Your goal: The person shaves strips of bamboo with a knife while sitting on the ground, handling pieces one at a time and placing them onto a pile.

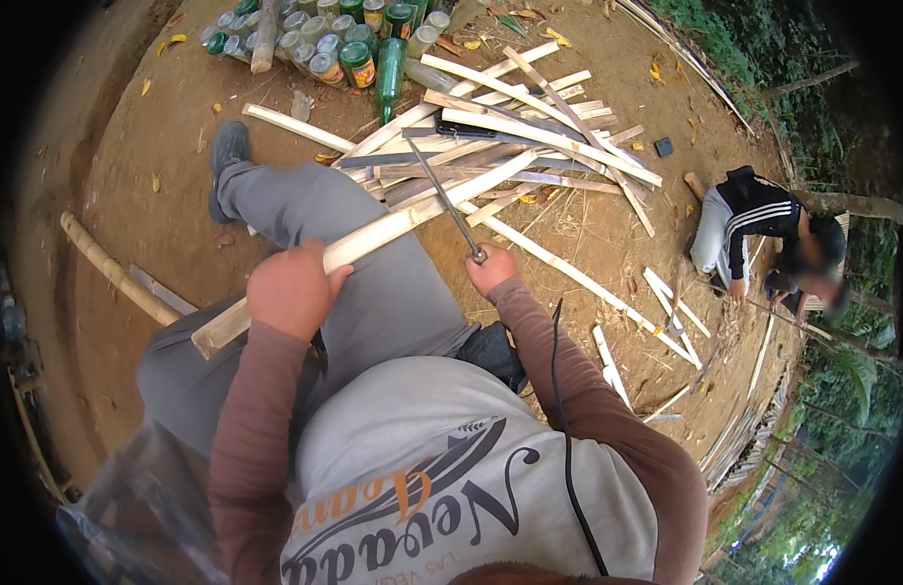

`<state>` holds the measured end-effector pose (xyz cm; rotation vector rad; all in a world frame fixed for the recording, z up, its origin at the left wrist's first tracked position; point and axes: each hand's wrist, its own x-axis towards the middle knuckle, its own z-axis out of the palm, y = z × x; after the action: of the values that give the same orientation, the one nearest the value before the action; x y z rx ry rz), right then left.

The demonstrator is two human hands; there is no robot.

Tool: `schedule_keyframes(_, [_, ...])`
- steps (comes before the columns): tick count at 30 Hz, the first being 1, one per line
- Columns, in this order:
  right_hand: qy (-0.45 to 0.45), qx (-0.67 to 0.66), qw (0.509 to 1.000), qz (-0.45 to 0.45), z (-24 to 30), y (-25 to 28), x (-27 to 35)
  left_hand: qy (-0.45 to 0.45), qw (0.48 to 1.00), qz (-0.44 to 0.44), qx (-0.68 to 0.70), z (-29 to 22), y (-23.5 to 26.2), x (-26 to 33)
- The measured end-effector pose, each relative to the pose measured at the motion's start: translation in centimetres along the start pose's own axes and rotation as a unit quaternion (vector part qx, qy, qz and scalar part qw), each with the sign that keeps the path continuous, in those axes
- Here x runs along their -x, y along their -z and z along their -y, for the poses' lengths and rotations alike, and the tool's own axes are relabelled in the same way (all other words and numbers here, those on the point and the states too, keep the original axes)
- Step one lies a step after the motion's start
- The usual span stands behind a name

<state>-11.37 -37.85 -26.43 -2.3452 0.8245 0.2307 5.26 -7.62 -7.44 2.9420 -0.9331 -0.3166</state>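
My left hand (pixel 293 290) grips a long pale bamboo slat (pixel 393 226) that lies across my grey-trousered lap and reaches toward the upper right. My right hand (pixel 492 269) holds the handle of a long dark knife (pixel 443 198), whose blade slants up and to the left, crossing the slat near its middle. The slat's near end (pixel 212 339) sticks out past my left hand.
A heap of split bamboo strips (pixel 515 132) lies on the dirt ahead. Glass bottles (pixel 346 44) cluster at the top. A bamboo pole (pixel 115 268) rests at left. Another person (pixel 763 234) crouches at right among loose slats (pixel 671 312).
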Motion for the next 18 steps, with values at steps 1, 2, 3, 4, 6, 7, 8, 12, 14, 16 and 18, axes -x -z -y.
schedule_keyframes(1, [0.018, 0.003, 1.000, 0.006, 0.0, 0.4, 0.1, -0.002, 1.000, -0.006, 0.002, 0.1, -0.1, 0.0])
schedule_keyframes(2, [0.022, -0.005, 1.000, 0.006, -0.2, 0.5, 0.1, -0.004, 1.000, -0.011, 0.003, 0.2, -0.4, 0.2])
schedule_keyframes(3, [0.025, -0.013, 1.000, 0.006, -0.7, 0.3, 0.0, -0.006, 1.000, -0.017, 0.005, 0.3, -0.4, 0.3])
schedule_keyframes(4, [0.027, -0.019, 0.999, 0.006, -0.8, 0.4, 0.1, -0.005, 1.000, -0.017, 0.003, 0.3, -0.4, 0.4])
schedule_keyframes(6, [0.041, -0.035, 0.999, -0.002, -0.9, 0.5, 0.4, -0.004, 1.000, -0.018, 0.000, 0.1, -0.2, 0.5])
schedule_keyframes(7, [0.049, -0.045, 0.998, -0.007, -0.8, 0.6, 0.4, -0.005, 1.000, -0.019, -0.001, 0.1, -0.1, 0.5])
schedule_keyframes(8, [0.049, -0.055, 0.997, -0.001, -0.9, 0.6, 0.4, -0.005, 1.000, -0.019, -0.002, 0.1, 0.0, 0.6])
schedule_keyframes(12, [0.016, -0.085, 0.996, 0.016, -0.3, 1.7, -0.6, -0.005, 1.000, -0.011, 0.007, 0.5, 0.6, 0.9])
schedule_keyframes(14, [-0.010, -0.107, 0.994, 0.001, 0.7, 3.7, -1.4, -0.012, 1.000, -0.005, -0.006, 1.0, 2.1, 1.6])
schedule_keyframes(16, [-0.028, -0.142, 0.989, -0.034, 1.7, 5.7, -3.3, -0.010, 1.000, 0.019, -0.020, 2.0, 3.8, 2.7])
schedule_keyframes(18, [-0.024, -0.168, 0.984, -0.053, 3.5, 7.7, -6.0, 0.003, 0.998, 0.052, -0.038, 3.4, 5.3, 4.0])
